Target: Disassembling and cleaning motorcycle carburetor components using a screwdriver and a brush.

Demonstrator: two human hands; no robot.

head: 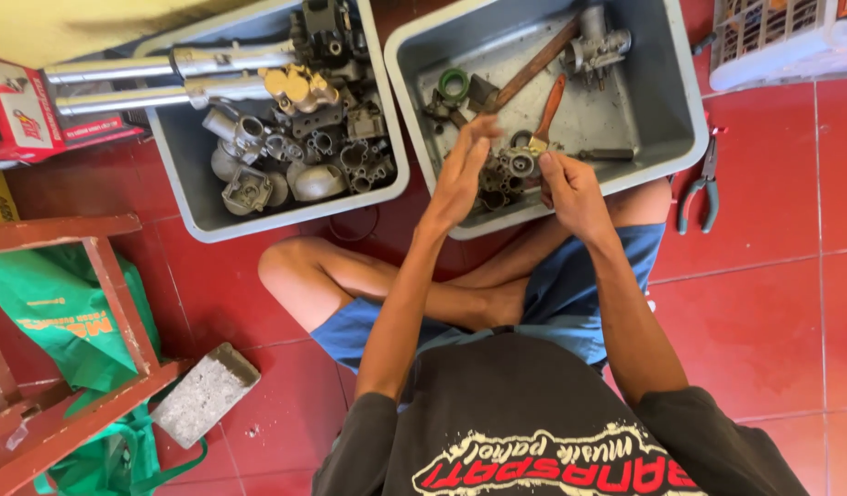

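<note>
I sit cross-legged on a red tiled floor. Both hands meet over the near edge of a grey plastic tub (680, 110). My left hand (460, 174) is flat with its fingers straight, pressed against the side of a small metal carburettor part (510, 170). My right hand (570, 188) is curled around the other side of that part. In the tub lie a wooden-handled hammer (533, 64), an orange-handled brush (549, 106), a green ring (454, 84) and another carburettor body (596, 44).
A second grey tub (189, 184) on the left holds several metal engine parts and two chrome fork tubes (120, 83). Pliers (703, 193) lie on the floor at right. A grey brick (206, 393), a red wooden frame (102, 276) and a green bag (61, 312) sit at lower left.
</note>
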